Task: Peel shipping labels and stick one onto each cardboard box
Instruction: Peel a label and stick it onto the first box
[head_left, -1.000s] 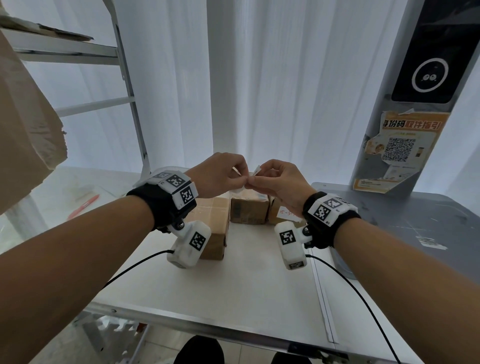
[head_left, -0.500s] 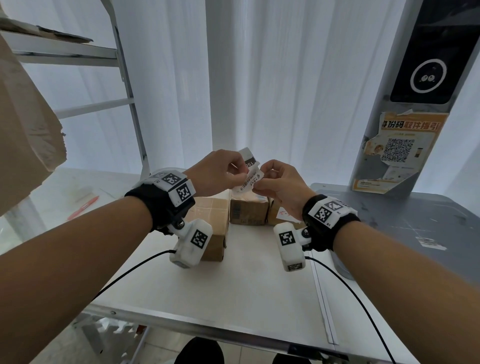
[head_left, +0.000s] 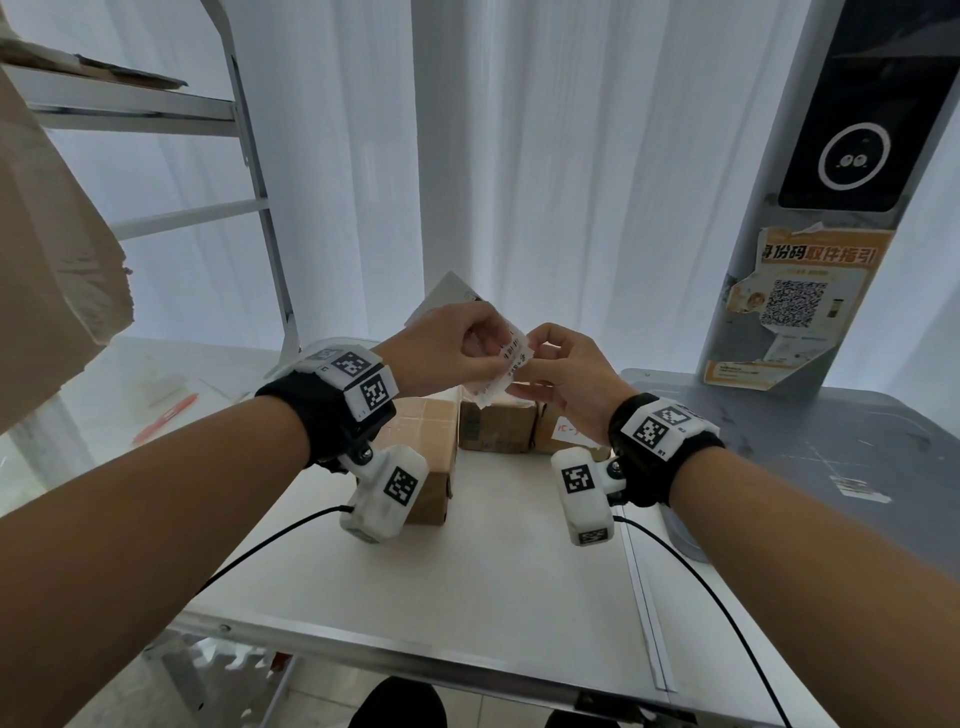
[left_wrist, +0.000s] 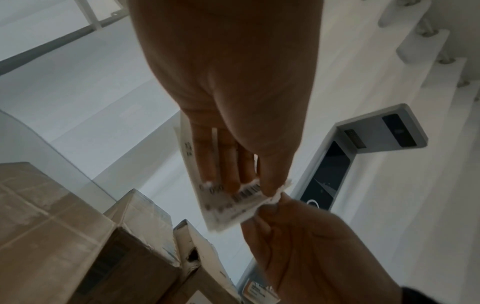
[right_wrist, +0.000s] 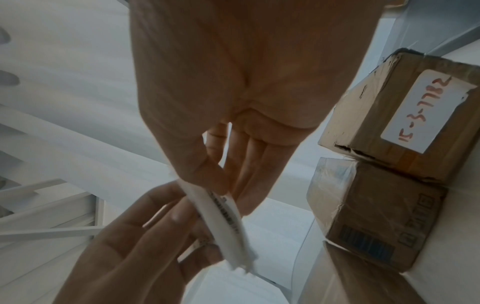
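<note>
White label (head_left: 506, 364) pinched between both hands

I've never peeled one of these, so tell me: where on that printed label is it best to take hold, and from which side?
Probably at its loose, frayed corner. The label is a thin, limp sheet, so only an edge offers purchase. The left hand holds it flat from behind with its fingers, while the right hand pinches that corner from the right, thumb against fingertip, above the cardboard boxes.
</note>
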